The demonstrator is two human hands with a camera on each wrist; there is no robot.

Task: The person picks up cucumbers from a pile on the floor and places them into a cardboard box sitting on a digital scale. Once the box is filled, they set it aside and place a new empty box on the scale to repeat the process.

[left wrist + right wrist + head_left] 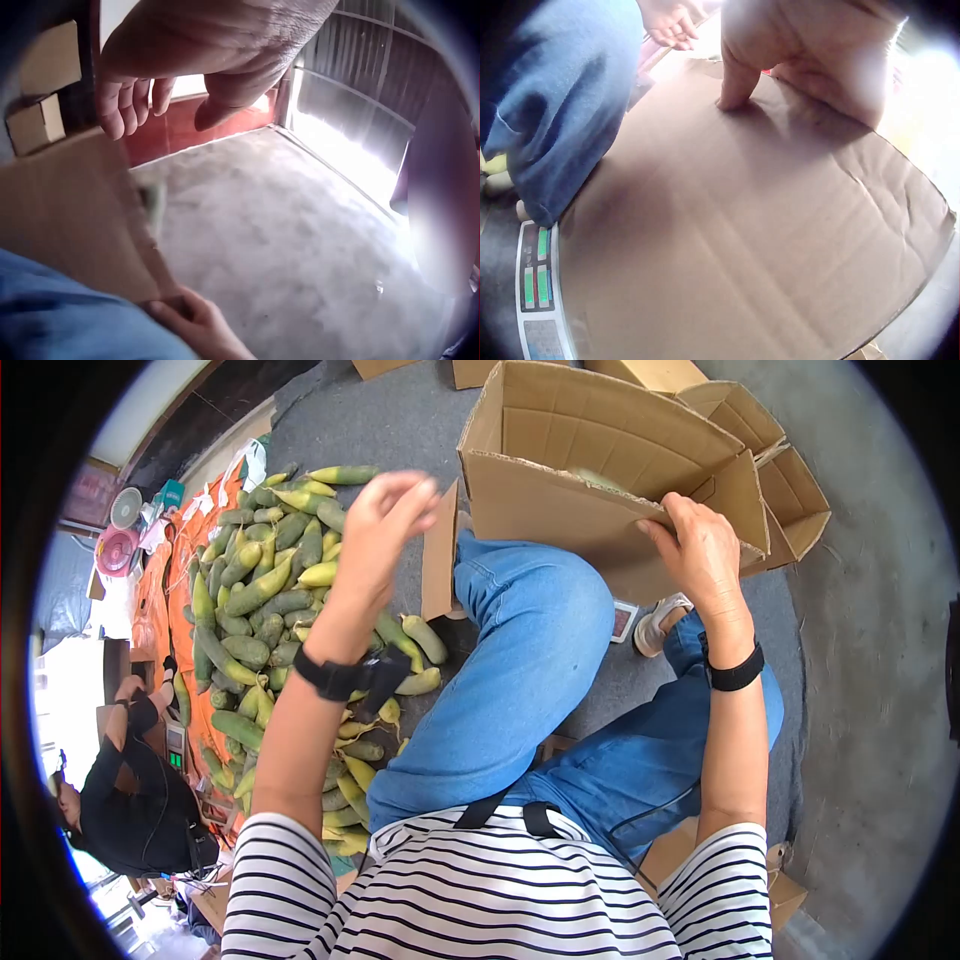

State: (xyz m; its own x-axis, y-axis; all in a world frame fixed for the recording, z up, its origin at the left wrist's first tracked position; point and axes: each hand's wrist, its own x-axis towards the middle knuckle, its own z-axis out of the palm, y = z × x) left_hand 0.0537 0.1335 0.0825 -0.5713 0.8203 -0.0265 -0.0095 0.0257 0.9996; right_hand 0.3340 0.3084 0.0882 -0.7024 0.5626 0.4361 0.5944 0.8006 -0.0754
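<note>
A large open cardboard box (590,495) stands in front of my knees. Its near rim is gripped by my right hand (705,550), thumb on the outer wall, as the right wrist view also shows at the box wall (705,210). A pale green thing (597,481) shows partly above the near rim, the rest hidden by the wall. My left hand (385,525) is raised in the air left of the box, holding nothing. In the left wrist view its fingers (127,109) hang loosely bent. Behind it lies a heap of green radishes (260,585).
The radishes lie partly on an orange sheet (155,595). More cardboard boxes (795,500) stand at the right. A digital scale (538,281) sits beside the box, near my foot. Another person (135,800) in black is at the far left.
</note>
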